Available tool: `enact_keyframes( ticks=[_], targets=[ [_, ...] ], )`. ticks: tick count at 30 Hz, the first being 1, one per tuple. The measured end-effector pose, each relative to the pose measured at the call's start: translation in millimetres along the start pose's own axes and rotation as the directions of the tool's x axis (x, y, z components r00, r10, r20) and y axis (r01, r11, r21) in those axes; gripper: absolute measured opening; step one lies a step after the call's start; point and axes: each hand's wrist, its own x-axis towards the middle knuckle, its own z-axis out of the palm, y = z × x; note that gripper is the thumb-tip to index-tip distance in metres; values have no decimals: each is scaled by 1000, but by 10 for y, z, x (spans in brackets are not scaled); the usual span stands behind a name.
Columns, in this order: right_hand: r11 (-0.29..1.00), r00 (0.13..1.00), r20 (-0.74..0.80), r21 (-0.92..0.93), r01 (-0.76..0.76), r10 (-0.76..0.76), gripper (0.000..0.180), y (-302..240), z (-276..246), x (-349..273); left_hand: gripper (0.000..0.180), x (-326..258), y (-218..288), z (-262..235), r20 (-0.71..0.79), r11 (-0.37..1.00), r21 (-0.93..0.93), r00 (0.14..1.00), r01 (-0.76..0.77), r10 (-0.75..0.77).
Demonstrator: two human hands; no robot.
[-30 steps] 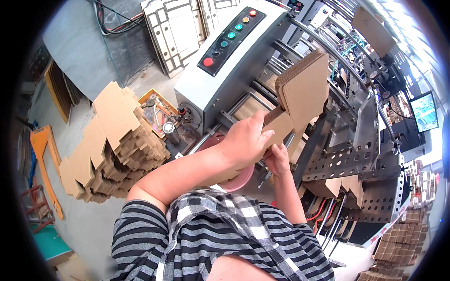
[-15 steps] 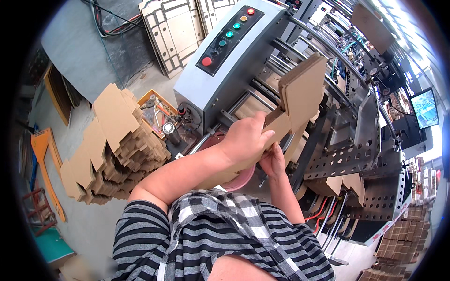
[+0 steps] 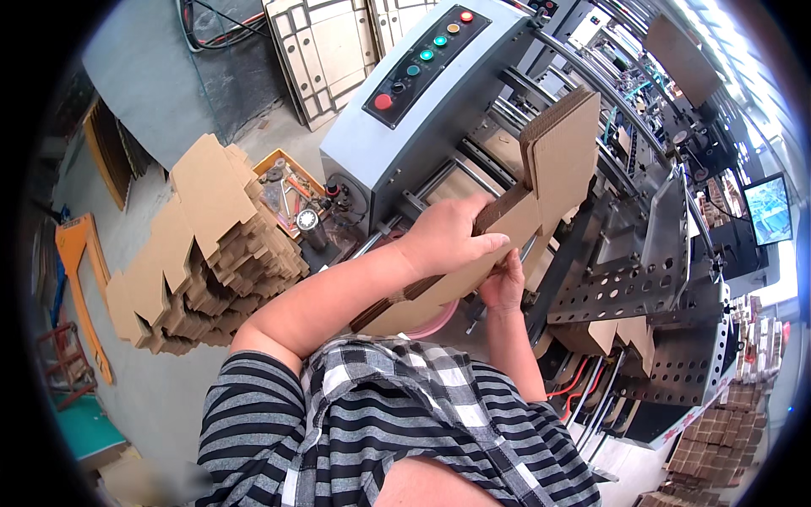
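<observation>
A bundle of flat die-cut cardboard blanks [image 3: 564, 156] is held upright and tilted in front of me, its lower end reaching down toward my waist. My left hand [image 3: 456, 235] is closed over its upper edge, thumb on the near face. Lower down, my right hand [image 3: 504, 283] grips the bundle's right side, its fingers partly hidden. The layered brown edges show beside my left hand. Behind the bundle, part of a pink round tub [image 3: 435, 323] shows.
A tall pile of cardboard blanks [image 3: 211, 203] stands at left, beside a yellow tool tray [image 3: 287, 182]. A machine with a button panel [image 3: 427, 63] rises ahead. Its perforated metal plate [image 3: 625, 291] is at right. An orange pallet jack [image 3: 80, 279] stands far left.
The bundle has shifted slightly right and up with both hands, and its lower layered end now shows below my left forearm. The whole view has moved a little too.
</observation>
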Motion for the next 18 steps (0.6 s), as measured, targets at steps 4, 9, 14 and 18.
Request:
enact_keyframes(
  ticks=[4,9,14,18],
  targets=[
    [990,996,65,-123,76,-68,42,-153,-5,72,56,66,47,-76,-67,951,-273,989,-145,132],
    [984,995,83,-163,75,-62,47,-201,73,70,25,257,117,-172,47,725,-686,998,59,-37],
    [988,995,95,-155,13,2,47,-207,80,52,16,363,42,-213,53,755,-652,998,63,-38],
    [991,997,74,-136,-2,12,45,-178,47,22,14,473,-96,-278,134,801,-593,991,80,0]
  ],
)
